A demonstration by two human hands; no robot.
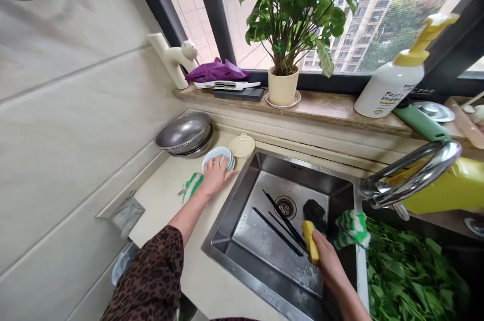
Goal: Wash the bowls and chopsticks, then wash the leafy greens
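Observation:
At the left of the sink, my left hand (pixel 215 176) has its fingers over the near rim of a small stack of pale blue-white bowls (pixel 218 152). Its thumb lies along the right side of the stack. My right hand (pixel 328 256), above the sink, is closed around a yellow sponge (pixel 310 241). Below it, several black chopsticks (pixel 278 230) lie loosely across the steel sink (pixel 245 240). A dark scouring pad (pixel 313 210) sits near the drain (pixel 285 207), just beyond the sponge.
Left of the bowls are stacked metal basins (pixel 184 133) and a green-striped cloth (pixel 192 187). A cream dish (pixel 242 145) stands behind. Another striped cloth (pixel 352 229) hangs over the divider, beside leafy greens (pixel 408 270). The faucet (pixel 419 175) arches at right; a potted plant (pixel 283 86) stands on the sill.

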